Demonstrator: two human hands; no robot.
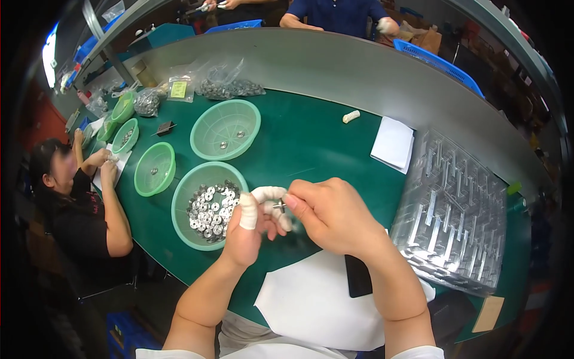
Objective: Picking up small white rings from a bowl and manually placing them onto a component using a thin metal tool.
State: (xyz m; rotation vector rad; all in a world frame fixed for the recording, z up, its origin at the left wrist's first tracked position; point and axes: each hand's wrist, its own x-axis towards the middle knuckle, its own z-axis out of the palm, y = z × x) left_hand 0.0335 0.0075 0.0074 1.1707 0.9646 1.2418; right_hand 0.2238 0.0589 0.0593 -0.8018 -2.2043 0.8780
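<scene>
My left hand point(244, 239) is raised beside a green bowl of metal parts, with white wrapping on its thumb and some fingers. Its wrapped fingers curl around a small metal part point(280, 206). From the other side, my right hand point(338, 212) pinches at the same part between thumb and forefinger; that hand is bare. The fingers hide most of the part, so its exact shape cannot be made out. Just left of my left hand, the green bowl point(178, 215) contains many small round silver pieces with centre holes.
Behind it stand a larger green bowl point(256, 128) and a smaller one point(139, 179), each with a few pieces. Stacked clear plastic trays point(412, 221) stand right. White paper point(299, 299) and a black phone point(357, 278) lie near me. A co-worker point(78, 209) sits left.
</scene>
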